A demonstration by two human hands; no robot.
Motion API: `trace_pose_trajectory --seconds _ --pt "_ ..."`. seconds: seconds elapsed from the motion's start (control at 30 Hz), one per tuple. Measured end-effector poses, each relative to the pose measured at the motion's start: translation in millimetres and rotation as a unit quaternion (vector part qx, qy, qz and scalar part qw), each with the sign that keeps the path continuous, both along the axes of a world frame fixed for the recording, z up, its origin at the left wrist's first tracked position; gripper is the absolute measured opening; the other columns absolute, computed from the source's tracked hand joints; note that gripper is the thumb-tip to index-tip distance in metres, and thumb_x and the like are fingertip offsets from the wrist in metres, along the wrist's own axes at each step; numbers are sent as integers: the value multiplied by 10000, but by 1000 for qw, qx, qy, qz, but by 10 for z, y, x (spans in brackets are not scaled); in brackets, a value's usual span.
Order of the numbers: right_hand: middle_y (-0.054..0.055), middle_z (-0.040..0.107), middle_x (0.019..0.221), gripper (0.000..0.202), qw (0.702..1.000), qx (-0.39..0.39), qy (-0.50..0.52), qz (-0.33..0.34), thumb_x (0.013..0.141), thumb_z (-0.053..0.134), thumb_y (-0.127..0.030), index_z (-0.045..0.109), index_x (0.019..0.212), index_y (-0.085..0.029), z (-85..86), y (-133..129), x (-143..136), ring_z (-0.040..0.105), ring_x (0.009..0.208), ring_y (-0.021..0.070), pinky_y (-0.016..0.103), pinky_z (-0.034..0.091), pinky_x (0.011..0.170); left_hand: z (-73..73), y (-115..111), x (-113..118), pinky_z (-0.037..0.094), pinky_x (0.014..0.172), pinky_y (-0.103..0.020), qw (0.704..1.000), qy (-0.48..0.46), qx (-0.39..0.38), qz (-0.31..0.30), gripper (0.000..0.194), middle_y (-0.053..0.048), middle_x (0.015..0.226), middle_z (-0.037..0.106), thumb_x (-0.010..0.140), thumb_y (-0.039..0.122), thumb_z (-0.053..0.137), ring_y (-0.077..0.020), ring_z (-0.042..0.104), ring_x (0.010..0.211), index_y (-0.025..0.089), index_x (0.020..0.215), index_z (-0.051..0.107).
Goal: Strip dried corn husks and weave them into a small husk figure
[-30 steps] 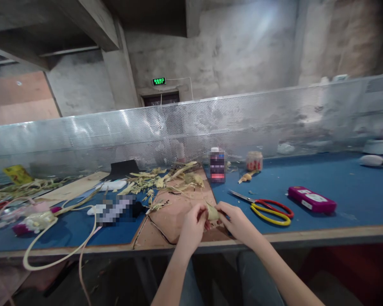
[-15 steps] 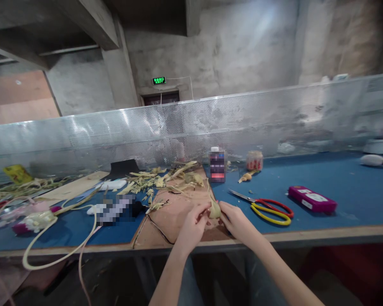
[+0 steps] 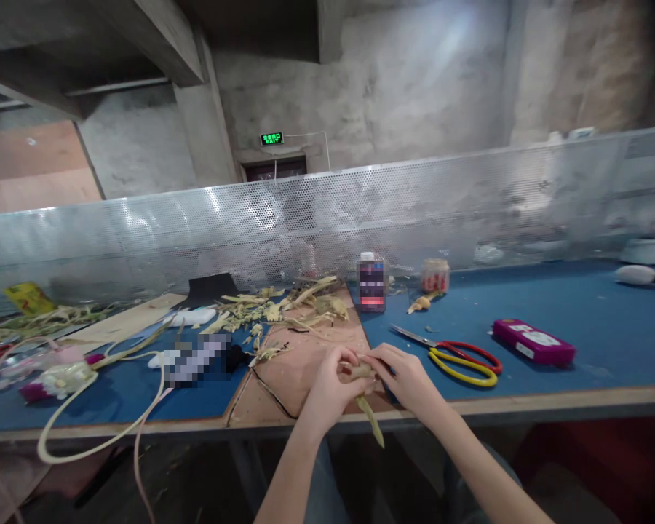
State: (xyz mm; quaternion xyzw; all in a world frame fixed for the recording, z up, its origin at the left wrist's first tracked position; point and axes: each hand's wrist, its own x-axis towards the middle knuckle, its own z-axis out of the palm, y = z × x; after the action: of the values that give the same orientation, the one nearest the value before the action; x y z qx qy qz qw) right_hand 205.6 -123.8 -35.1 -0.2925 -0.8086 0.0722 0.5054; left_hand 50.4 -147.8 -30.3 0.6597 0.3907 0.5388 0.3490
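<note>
Left hand (image 3: pixel 335 383): curls thumb and fingers into a small ring, closed about a pale yellow-green, papery strip of dry leaf (image 3: pixel 372 422). Right hand (image 3: pixel 404 371): pinches the strip's upper right side with bunched, nearly closed fingers, beside the left thumb. Strip: looks coiled or folded between the hands; drops below the left thumb in a flat tail, tapering to a point in front of the tabletop's wooden edge.

Beneath the hands: a smooth reddish-brown board (image 3: pixel 289 364), dark-lined near its front left, laid on the blue tabletop (image 3: pixel 551 306). On its far part: curled, ragged, yellow-green leaf scraps (image 3: pixel 315 293). To the right: metal scissors (image 3: pixel 437 346) with looped red and yellow handles; a blocky magenta box (image 3: pixel 533 343) with white printing; farther back, a squat clear jar with red markings (image 3: pixel 435 276). To the left: a smooth, pale cord (image 3: pixel 76 461), looped past the front edge.

Hidden by knuckles: inner folds of the strip, exact contact of the right fingertips. Pixelated, cannot identify: an upright dark block with white top (image 3: pixel 371 291); a long greyish-purple item (image 3: pixel 199 360). Cut off at right: a white oval head on a green stem (image 3: pixel 636 275).
</note>
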Motion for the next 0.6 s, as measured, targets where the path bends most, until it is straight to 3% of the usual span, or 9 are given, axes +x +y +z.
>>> trace_pose_trajectory --seconds 0.07,0.13,0.23,0.4,0.6 --pt "41 593 741 209 1000 3 -3 -1 878 406 -243 609 853 -203 4 -8 0 565 676 138 225 447 636 -26 18 3 451 723 -274 999 -26 -15 -19 421 -33 874 583 608 211 693 -160 567 804 187 987 511" --pt "38 590 732 194 1000 5 -1 -2 873 417 -241 602 830 -202 7 -14 1 566 675 137 220 445 628 -29 23 7 452 734 -277 999 -34 -17 -38 411 -49 909 597 665 222 643 -164 573 826 185 1050 501" --pt "35 576 719 167 1000 15 -5 -2 858 440 -226 575 765 -191 -2 -7 5 560 673 134 213 442 621 -9 19 6 437 760 -276 1000 -4 13 -5 198 -65 899 621 760 264 535 -171 568 841 162 919 592" --pt "42 564 728 176 998 44 -41 11 836 430 -164 539 700 -189 -22 18 10 545 692 131 214 447 630 -18 47 -4 424 650 -241 999 12 25 44 198 -36 724 617 768 324 526 -148 547 683 145 764 611" --pt "55 577 772 178 998 40 -25 33 852 422 -183 577 765 -188 -7 10 -19 558 723 130 217 457 655 -67 120 -24 429 652 -228 999 -22 -7 43 85 -22 683 614 694 179 542 -132 553 650 137 729 606"
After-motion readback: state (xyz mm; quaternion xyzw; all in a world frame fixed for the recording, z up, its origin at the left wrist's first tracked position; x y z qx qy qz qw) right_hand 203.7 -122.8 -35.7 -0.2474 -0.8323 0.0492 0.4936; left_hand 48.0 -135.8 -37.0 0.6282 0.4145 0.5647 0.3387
